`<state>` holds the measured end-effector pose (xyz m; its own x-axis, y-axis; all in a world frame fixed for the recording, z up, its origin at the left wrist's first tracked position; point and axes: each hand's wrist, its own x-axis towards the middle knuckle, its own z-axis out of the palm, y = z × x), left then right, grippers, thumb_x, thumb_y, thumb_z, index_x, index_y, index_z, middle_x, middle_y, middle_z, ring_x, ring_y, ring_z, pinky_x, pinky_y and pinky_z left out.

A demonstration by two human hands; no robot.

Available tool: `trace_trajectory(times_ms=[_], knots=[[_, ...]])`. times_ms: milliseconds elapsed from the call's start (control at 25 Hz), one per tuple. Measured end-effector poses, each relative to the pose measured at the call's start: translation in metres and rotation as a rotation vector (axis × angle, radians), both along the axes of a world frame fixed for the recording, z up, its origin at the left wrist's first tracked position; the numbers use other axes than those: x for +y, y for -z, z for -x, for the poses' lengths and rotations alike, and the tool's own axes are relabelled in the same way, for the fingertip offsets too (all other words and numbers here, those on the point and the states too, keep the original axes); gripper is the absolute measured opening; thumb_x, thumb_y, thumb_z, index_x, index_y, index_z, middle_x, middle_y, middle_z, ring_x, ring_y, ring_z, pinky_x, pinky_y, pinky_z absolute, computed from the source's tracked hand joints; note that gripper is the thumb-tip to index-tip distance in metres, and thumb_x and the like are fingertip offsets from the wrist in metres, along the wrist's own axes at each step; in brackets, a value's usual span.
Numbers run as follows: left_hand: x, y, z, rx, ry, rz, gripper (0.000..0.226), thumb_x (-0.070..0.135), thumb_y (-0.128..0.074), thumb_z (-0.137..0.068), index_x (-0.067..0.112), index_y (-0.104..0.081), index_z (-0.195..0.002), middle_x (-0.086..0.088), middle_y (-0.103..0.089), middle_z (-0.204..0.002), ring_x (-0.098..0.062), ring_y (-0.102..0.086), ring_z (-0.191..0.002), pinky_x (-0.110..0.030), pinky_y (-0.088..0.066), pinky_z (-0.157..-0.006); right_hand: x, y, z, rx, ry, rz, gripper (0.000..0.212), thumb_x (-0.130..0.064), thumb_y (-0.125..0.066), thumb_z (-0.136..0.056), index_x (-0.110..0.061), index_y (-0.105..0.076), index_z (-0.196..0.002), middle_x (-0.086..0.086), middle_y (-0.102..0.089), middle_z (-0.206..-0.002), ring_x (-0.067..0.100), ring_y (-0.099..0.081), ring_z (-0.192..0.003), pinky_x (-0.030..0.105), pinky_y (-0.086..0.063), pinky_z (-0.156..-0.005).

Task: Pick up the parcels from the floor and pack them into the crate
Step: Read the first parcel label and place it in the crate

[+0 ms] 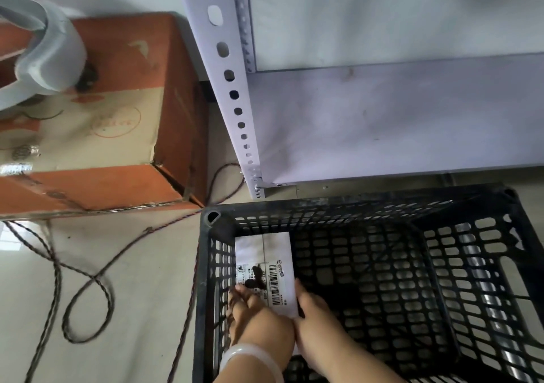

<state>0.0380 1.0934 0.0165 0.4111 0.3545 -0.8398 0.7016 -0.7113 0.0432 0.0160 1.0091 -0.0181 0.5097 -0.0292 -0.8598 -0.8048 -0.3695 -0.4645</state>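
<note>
While both hands are reaching down inside the black crate point(353, 206), the step in hand seems to be the setting down of a parcel. The left hand point(256, 315) is lying with fairly straight fingers on the near end of the white parcel point(265, 259). The right hand point(319, 321) is pressing along the parcel's right edge, thumb at the near corner; whether its fingers are curling under that edge cannot be told. The two hands are touching each other at the parcel's near end. A white bangle point(250, 356) is sitting on the left wrist.

Reaching away from the fingertips, the parcel is lying against the crate wall on the left hand's side, and the crate's mesh bottom to the right of the hands is showing bare. Next, I judge, the hands are going to have to let go and lift clear, then look for another parcel; none is showing on the floor.

Just ahead of the fingers, the parcel's shipping label point(266, 279) is showing barcodes, a black smear and small print too blurred to read.

Left of the left hand, outside the crate, a twisted cord point(88, 282) is looping over the floor. Farther ahead and to the left, an orange cardboard box point(123, 68) is bearing a red round stamp, unreadable. Ahead of the hands, a white perforated shelf post point(232, 94) is rising.
</note>
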Motion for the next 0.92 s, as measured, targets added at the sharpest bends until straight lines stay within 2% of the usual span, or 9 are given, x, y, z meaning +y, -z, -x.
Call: trace_trajectory(times_ms=[80,200,280,360,440,560,680,800,920], knots=[[0.003,0.001,0.001,-0.018,0.017,0.006,0.089,0.032,-0.049,-0.09,0.016,0.015,-0.15,0.001,0.015,-0.159,-0.027,-0.014,-0.145,-0.039,-0.019,-0.117,-0.001,-0.002,-0.001,-0.011,0.01,0.001,0.074,-0.022,-0.063,-0.083,-0.034,-0.029,-0.148,-0.001,-0.032,-0.15,0.016,-0.044,-0.13,0.032,-0.04,-0.108],[0.011,-0.003,0.006,-0.067,0.021,0.06,0.086,0.028,-0.05,-0.089,0.029,0.01,-0.15,0.001,0.01,-0.158,-0.026,-0.021,-0.143,-0.039,-0.031,-0.113,-0.009,-0.018,-0.001,-0.045,0.017,0.081,0.065,-0.022,-0.054,-0.088,-0.04,-0.029,-0.146,-0.004,-0.04,-0.145,0.013,-0.054,-0.113,0.023,-0.049,-0.087],[0.016,-0.021,0.008,-0.129,0.01,0.13,0.081,0.021,-0.047,-0.089,0.034,0.004,-0.15,-0.001,-0.005,-0.156,-0.025,-0.041,-0.131,-0.035,-0.046,-0.099,-0.019,-0.041,-0.002,-0.098,0.023,0.132,0.06,-0.024,-0.052,-0.091,-0.038,-0.031,-0.145,-0.004,-0.044,-0.142,0.011,-0.056,-0.105,0.019,-0.047,-0.077],[0.018,-0.049,0.004,-0.237,0.007,0.18,0.073,0.019,-0.047,-0.09,0.033,-0.008,-0.151,-0.005,-0.024,-0.15,-0.025,-0.051,-0.118,-0.032,-0.047,-0.091,-0.034,-0.072,-0.006,-0.163,0.042,0.146,0.056,-0.025,-0.054,-0.092,-0.036,-0.036,-0.143,-0.004,-0.048,-0.14,0.011,-0.056,-0.11,0.024,-0.048,-0.088],[0.018,-0.081,-0.005,-0.353,0.007,0.215,0.065,0.019,-0.048,-0.091,0.033,-0.021,-0.149,-0.004,-0.033,-0.147,-0.02,-0.053,-0.112,-0.029,-0.045,-0.089,-0.049,-0.11,-0.011,-0.22,0.071,0.147,0.052,-0.026,-0.055,-0.092,-0.035,-0.039,-0.141,-0.005,-0.05,-0.138,0.011,-0.054,-0.116,0.026,-0.047,-0.093],[0.004,-0.156,-0.022,-0.463,0.017,0.314,0.057,0.02,-0.049,-0.091,0.036,-0.034,-0.143,0.002,-0.043,-0.142,-0.008,-0.055,-0.098,-0.034,-0.05,-0.092,-0.074,-0.189,-0.019,-0.287,0.101,0.145,0.051,-0.028,-0.055,-0.093,-0.038,-0.039,-0.14,-0.008,-0.049,-0.138,0.01,-0.052,-0.12,0.024,-0.044,-0.092],[-0.018,-0.249,-0.035,-0.56,0.037,0.414,0.052,0.02,-0.051,-0.09,0.039,-0.042,-0.137,0.007,-0.05,-0.135,-0.018,-0.063,-0.1,-0.042,-0.055,-0.086,-0.096,-0.286,-0.027,-0.365,0.141,0.152,0.051,-0.028,-0.056,-0.093,-0.037,-0.04,-0.14,-0.007,-0.05,-0.137,0.011,-0.053,-0.119,0.025,-0.045,-0.091],[-0.043,-0.345,-0.049,-0.615,0.097,0.495,0.047,0.019,-0.05,-0.093,0.036,-0.044,-0.136,0.009,-0.053,-0.128,-0.012,-0.063,-0.089,-0.035,-0.057,-0.077,-0.121,-0.386,-0.037,-0.471,0.214,0.215,0.049,-0.028,-0.059,-0.091,-0.036,-0.045,-0.137,-0.007,-0.055,-0.131,0.012,-0.057,-0.112,0.027,-0.047,-0.085],[-0.076,-0.46,-0.053,-0.677,0.228,0.568,0.044,0.022,-0.049,-0.094,0.039,-0.045,-0.134,0.011,-0.053,-0.129,-0.004,-0.059,-0.083,-0.025,-0.053,-0.071,-0.151,-0.507,-0.033,-0.585,0.278,0.286,0.048,-0.028,-0.06,-0.09,-0.031,-0.047,-0.136,-0.003,-0.057,-0.13,0.015,-0.058,-0.111,0.025,-0.043,-0.085]])
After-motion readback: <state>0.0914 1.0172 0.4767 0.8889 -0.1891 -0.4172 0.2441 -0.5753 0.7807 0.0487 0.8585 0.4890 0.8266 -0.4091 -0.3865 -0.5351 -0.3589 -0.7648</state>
